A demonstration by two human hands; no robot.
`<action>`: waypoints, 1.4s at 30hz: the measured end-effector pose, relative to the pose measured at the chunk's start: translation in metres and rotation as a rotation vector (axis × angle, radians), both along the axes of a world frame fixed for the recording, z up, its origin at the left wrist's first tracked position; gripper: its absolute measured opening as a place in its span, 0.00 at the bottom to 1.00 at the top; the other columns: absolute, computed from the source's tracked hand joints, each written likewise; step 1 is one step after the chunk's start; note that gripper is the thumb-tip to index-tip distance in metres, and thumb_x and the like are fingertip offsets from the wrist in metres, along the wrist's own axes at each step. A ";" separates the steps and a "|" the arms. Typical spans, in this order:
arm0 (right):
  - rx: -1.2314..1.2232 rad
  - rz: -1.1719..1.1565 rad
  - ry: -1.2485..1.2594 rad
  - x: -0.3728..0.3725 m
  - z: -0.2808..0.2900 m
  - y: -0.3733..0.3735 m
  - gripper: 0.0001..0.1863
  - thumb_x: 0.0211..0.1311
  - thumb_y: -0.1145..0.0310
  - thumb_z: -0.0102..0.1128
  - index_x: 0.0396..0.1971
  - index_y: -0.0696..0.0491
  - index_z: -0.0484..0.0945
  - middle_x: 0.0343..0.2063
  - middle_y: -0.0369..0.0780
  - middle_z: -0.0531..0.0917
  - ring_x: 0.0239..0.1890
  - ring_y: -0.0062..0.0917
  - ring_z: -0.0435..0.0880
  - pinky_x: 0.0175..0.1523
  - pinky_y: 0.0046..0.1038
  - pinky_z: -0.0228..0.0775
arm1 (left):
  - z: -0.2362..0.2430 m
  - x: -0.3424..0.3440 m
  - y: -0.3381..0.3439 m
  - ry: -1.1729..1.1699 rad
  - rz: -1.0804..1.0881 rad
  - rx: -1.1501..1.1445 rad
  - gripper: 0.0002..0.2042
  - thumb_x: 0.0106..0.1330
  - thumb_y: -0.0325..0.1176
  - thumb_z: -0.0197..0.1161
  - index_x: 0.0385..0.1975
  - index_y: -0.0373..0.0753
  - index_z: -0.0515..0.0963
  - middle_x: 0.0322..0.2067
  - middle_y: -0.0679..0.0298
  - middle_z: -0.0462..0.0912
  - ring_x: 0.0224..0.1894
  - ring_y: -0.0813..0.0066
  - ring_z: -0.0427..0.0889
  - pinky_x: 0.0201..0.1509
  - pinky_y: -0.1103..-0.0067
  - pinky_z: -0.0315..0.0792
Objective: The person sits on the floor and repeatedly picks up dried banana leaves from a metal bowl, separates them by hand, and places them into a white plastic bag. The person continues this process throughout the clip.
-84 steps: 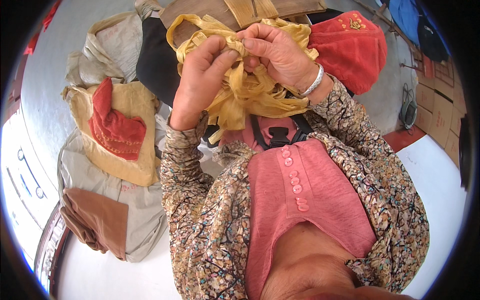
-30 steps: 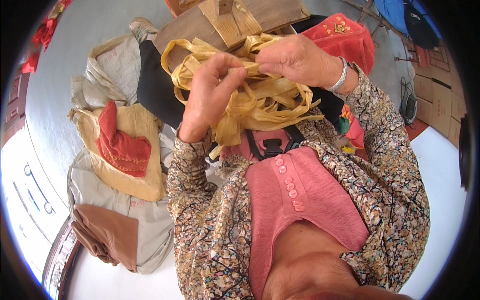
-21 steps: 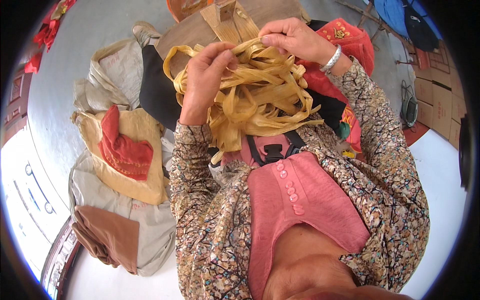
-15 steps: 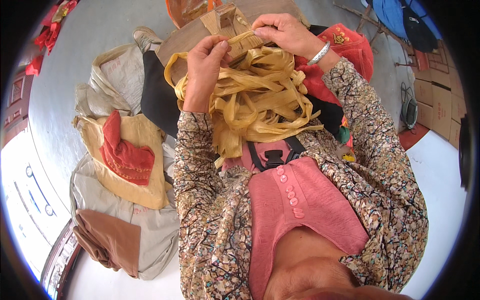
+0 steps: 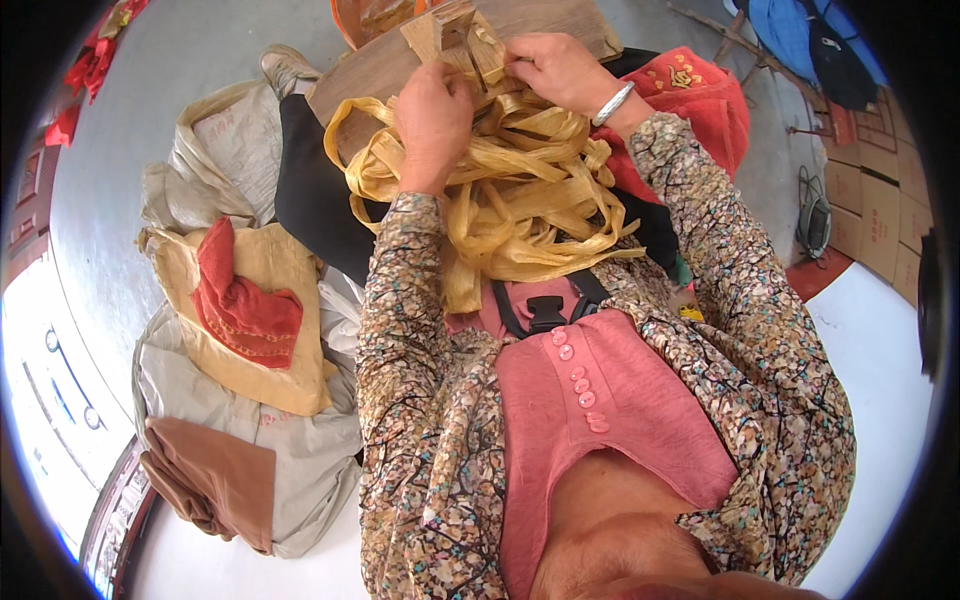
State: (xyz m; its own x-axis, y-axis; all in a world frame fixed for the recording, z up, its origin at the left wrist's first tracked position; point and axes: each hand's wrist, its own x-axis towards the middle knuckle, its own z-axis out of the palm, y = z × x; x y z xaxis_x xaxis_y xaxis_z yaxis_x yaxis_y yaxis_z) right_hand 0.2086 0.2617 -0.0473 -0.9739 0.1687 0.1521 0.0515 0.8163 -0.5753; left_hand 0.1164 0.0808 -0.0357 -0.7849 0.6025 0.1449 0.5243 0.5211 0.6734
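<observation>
A long, flat tan straw-like strip (image 5: 520, 215) lies in a loose, looped heap over my lap and the wooden board. Above the heap, my left hand (image 5: 434, 120) is closed with its back turned up, fingers curled on a section of the strip and mostly hidden. My right hand (image 5: 562, 76) pinches the strip between thumb and fingertips, a little to the right. Just beyond both hands, a wooden fixture with upright pieces (image 5: 424, 38) rises from the wooden board (image 5: 365, 78); a short run of strip passes in front of it.
A red towel (image 5: 705, 110) lies by my right wrist. On the left are pale sacks (image 5: 235, 150), a tan cloth (image 5: 265, 375) with a red cloth (image 5: 235, 300) on it, and a brown cloth (image 5: 225, 475). Cardboard boxes (image 5: 880, 215) stand at the far right.
My left hand has moved right and turned its back upward. My right hand has dropped slightly, and the strip stretched between them is now mostly hidden.
</observation>
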 end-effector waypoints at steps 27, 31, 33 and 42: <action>-1.019 0.036 -0.051 0.064 0.085 -0.009 0.19 0.69 0.74 0.49 0.58 0.60 0.71 0.41 0.34 0.79 0.41 0.14 0.76 0.49 0.19 0.70 | 0.061 0.063 0.004 -0.530 -0.040 0.652 0.14 0.72 0.33 0.52 0.51 0.32 0.75 0.40 0.61 0.79 0.37 0.79 0.77 0.40 0.82 0.72; -0.751 0.075 -0.010 0.064 0.087 -0.033 0.18 0.65 0.77 0.54 0.56 0.60 0.72 0.43 0.34 0.81 0.47 0.14 0.77 0.52 0.18 0.70 | 0.059 0.057 -0.016 -0.714 -0.194 0.573 0.10 0.71 0.29 0.56 0.44 0.30 0.76 0.27 0.64 0.79 0.27 0.81 0.75 0.32 0.85 0.70; -0.711 0.037 -0.086 0.066 0.091 -0.034 0.18 0.65 0.76 0.56 0.55 0.60 0.73 0.45 0.35 0.81 0.48 0.15 0.78 0.52 0.18 0.70 | 0.059 0.058 -0.026 -0.860 -0.155 0.673 0.07 0.70 0.27 0.57 0.42 0.31 0.76 0.26 0.63 0.80 0.26 0.80 0.77 0.31 0.85 0.72; -0.343 0.216 -0.027 0.074 0.082 -0.046 0.12 0.60 0.72 0.60 0.43 0.58 0.78 0.33 0.42 0.82 0.36 0.27 0.82 0.42 0.25 0.73 | 0.070 0.042 -0.067 -0.389 -0.382 0.308 0.09 0.65 0.29 0.61 0.43 0.36 0.77 0.36 0.64 0.83 0.34 0.73 0.81 0.38 0.78 0.74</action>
